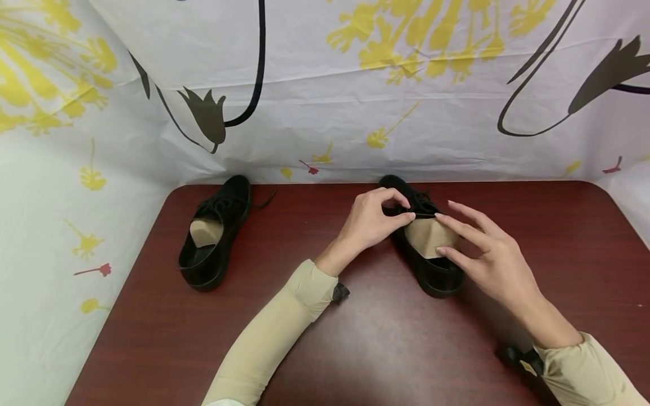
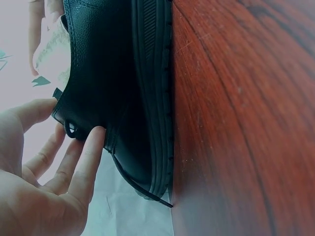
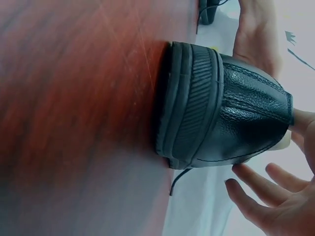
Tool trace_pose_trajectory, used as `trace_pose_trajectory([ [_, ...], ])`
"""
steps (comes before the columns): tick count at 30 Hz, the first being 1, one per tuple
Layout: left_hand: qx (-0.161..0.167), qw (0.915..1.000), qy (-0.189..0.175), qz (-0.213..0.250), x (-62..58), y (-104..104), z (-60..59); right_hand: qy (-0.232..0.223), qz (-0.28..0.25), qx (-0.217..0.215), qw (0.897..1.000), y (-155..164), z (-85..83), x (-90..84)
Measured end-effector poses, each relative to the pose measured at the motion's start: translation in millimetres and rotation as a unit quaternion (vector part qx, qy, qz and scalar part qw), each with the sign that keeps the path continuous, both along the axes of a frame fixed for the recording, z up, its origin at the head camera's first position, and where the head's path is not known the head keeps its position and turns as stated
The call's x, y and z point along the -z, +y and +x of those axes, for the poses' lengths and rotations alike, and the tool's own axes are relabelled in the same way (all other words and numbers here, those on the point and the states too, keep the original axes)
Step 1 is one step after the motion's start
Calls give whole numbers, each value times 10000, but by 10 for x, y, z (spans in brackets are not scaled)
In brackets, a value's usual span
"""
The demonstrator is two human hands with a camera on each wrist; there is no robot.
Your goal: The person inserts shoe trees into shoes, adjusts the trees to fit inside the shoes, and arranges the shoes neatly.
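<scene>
A black lace-up shoe (image 1: 429,276) stands at the right of the table, toe toward the back. In its opening sits a wad of beige paper stuffing (image 1: 426,237). My left hand (image 1: 369,220) pinches the top of the shoe's tongue, thumb on the edge and fingers by the laces, as the left wrist view shows. My right hand (image 1: 495,256) holds the stuffing between thumb and index finger, its other fingers spread along the shoe's right side. From behind, the right wrist view shows the shoe's heel (image 3: 251,113), which hides part of the grip.
A second black shoe (image 1: 231,237) stands at the left of the dark red table (image 1: 304,237), with beige stuffing (image 1: 205,232) inside and a lace trailing right. A patterned white sheet (image 1: 315,129) hangs right behind the table's back edge and along its left side.
</scene>
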State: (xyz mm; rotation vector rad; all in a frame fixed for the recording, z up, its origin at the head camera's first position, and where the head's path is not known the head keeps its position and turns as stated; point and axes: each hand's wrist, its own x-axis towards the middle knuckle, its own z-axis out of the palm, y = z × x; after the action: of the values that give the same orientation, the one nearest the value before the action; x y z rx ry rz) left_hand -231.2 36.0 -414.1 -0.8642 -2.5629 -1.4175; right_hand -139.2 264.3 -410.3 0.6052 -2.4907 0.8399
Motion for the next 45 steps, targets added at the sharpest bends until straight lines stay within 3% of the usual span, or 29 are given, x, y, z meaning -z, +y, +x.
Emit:
trace_pose_trajectory([
  [7,-47,10000,0,-9,11,-1,-6,-67,-452,84,9989,-22,-15,33],
  [13,-41,10000,10,-26,6,6,-4,237,-387,98,9989,-40,-47,24],
  [26,-19,9999,157,-53,8,14,2,220,120,615,9978,-84,-91,44],
  [45,-176,9998,116,-44,9,32,35,522,-92,306,9981,-40,-216,84],
])
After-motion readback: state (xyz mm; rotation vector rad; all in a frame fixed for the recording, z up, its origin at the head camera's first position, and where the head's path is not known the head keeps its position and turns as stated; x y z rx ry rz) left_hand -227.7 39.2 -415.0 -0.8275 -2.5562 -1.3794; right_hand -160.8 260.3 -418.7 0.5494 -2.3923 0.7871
